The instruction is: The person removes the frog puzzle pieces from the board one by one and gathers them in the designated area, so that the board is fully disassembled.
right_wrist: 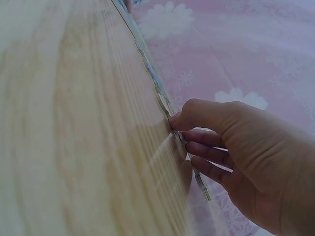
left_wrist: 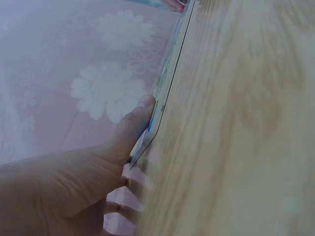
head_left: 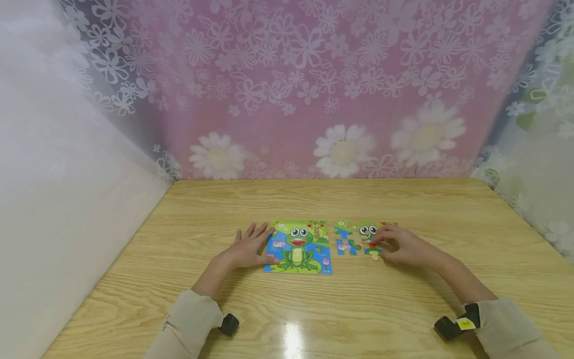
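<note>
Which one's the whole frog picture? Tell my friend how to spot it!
On the wooden table, find the person's left hand. Its thumb touches the flat frog picture. Unlike the puzzle pieces to its right, with gaps between them, it shows one whole frog.

Light wood-grain worktop (head_left: 358, 304), corners rounded at far edge, bright glare patch (head_left: 293, 339) near the bottom. Pink backdrop (head_left: 278, 119) behind it, upper part covered in white outline flowers (head_left: 307, 47); three big white daisies (head_left: 344, 151) with pale yellow centers along its lower part. Plain whitish sheet (head_left: 67, 159) on left. Pale sheet (head_left: 538, 164) on right, white flowers plus green leaves (head_left: 525, 120). Wrist views: same worktop, pink backdrop, daisies, hazy.
</note>
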`<state>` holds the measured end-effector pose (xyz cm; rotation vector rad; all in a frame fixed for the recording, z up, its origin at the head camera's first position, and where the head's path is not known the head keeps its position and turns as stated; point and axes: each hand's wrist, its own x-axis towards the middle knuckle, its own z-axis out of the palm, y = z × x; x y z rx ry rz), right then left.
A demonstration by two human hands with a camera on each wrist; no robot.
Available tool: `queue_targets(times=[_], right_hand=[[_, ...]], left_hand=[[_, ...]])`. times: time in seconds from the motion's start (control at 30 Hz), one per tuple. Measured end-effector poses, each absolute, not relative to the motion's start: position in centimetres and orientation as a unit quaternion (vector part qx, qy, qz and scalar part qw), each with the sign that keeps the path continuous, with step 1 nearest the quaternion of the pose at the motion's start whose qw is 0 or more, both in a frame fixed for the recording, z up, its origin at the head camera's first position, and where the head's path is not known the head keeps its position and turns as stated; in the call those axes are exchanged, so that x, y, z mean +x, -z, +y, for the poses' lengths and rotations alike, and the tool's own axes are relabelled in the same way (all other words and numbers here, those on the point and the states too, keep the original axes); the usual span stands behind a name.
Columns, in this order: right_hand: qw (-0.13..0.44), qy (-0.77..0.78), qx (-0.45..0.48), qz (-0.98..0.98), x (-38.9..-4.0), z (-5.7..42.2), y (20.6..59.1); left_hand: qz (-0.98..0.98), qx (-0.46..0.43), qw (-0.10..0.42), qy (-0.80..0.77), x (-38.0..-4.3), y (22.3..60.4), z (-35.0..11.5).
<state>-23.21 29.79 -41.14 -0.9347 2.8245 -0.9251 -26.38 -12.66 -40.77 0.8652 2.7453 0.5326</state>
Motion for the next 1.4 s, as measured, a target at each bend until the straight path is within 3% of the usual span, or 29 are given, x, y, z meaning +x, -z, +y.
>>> queue_targets(times=[1.17,1.4], right_hand=[[0.031,0.318,-0.281,0.905,-23.18,29.72,40.94],[-0.006,0.301,-0.303,0.904,-23.4,29.36,40.72]], left_hand=[[0.934,0.288,0.106,-0.181,-26.23,40.42,-12.57],[0.932,0.294,0.107,-0.185,-26.27,40.49,-12.58]])
